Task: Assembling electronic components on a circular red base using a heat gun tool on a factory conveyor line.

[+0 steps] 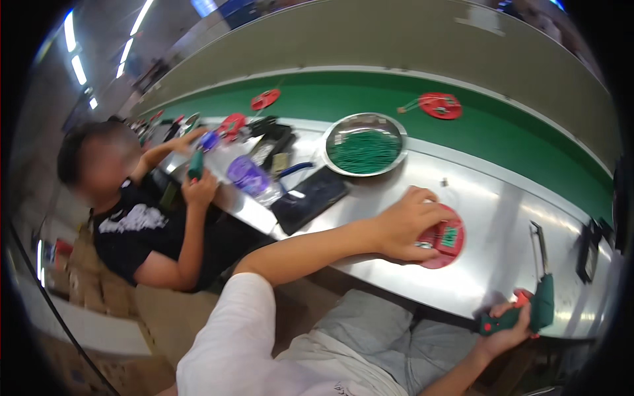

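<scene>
My left hand (411,228) reaches over the metal bench, its fingers curled on a round red disc (454,252). A small green circuit board (450,237) sits on that disc, and the fingers hide its left side. Low at the right edge of the bench, my right hand (507,335) grips a green soldering gun (543,303) with red parts. Its long thin tip points up and away from me, apart from the disc. A small dark piece with a fine wire (444,183) lies just beyond the disc.
A steel bowl (328,158) of green wires stands behind my left arm. Left of it are a black phone-like slab (310,201), a purple-labelled bottle (249,175) and blue-handled pliers (296,169). Another red disc (440,105) rests on the green belt (489,119). A co-worker (155,218) works at left.
</scene>
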{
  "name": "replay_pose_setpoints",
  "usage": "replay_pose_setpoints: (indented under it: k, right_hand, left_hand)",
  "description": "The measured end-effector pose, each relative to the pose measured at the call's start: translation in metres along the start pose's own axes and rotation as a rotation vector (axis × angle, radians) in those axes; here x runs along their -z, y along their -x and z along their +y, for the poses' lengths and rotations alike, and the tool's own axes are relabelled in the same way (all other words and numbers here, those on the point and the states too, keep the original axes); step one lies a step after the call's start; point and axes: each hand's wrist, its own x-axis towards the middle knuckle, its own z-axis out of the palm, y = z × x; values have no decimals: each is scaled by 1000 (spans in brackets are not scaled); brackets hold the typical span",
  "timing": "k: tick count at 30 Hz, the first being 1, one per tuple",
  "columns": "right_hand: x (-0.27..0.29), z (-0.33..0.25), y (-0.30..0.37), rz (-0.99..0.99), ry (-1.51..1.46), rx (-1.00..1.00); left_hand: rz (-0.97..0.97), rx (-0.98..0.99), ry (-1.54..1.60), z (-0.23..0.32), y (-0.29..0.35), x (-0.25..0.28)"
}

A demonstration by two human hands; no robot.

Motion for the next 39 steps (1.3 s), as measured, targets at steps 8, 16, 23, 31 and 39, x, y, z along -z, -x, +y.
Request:
replay_pose_setpoints:
  k: [8,16,23,31,39]
  right_hand:
    - [-27,13,4,133,-102,85]
    - [-22,14,4,143,-40,168]
    - [-35,-3,7,111,-59,66]
    - [-14,14,-1,157,-38,174]
    - [-26,8,3,84,-3,104]
  left_hand:
    - [-92,-201,-336,-11,-76,5]
    - [208,570,-704,-176,-209,-34]
    - [51,775,-439,-246,-192,-40]
    - [36,222,2,-99,-155,-2]
    - [-397,314,-540,-12,-38,35]
